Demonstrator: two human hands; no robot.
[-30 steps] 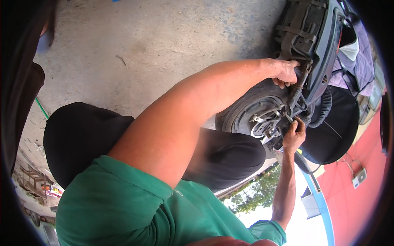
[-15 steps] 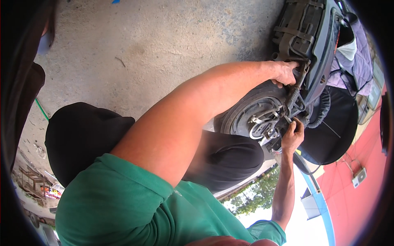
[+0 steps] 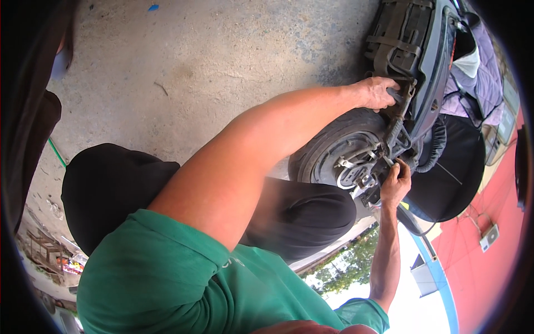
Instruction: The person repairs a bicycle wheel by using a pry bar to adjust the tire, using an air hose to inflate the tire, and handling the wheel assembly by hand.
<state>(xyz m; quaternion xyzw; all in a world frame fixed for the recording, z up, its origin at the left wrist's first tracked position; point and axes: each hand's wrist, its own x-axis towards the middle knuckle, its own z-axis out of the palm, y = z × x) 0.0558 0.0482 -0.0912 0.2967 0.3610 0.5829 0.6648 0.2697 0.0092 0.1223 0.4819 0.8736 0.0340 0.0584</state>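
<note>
Here left hand (image 3: 377, 92) grips a dark part above tyre (image 3: 328, 146), right hand (image 3: 396, 183) pinches sth hidden at hub

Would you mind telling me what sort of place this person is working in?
Probably an open-air roadside repair spot: a scooter with its wheel being worked on by both hands, on bare concrete ground, with trees and daylight nearby.

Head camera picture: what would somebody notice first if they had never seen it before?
First comes the big bare forearm crossing the middle, ending in the left hand gripping a dark part above the scooter wheel at upper right. Just below, the right hand reaches up to the metal parts by the wheel hub. A green shirt fills the bottom, with grey concrete floor behind.
</note>
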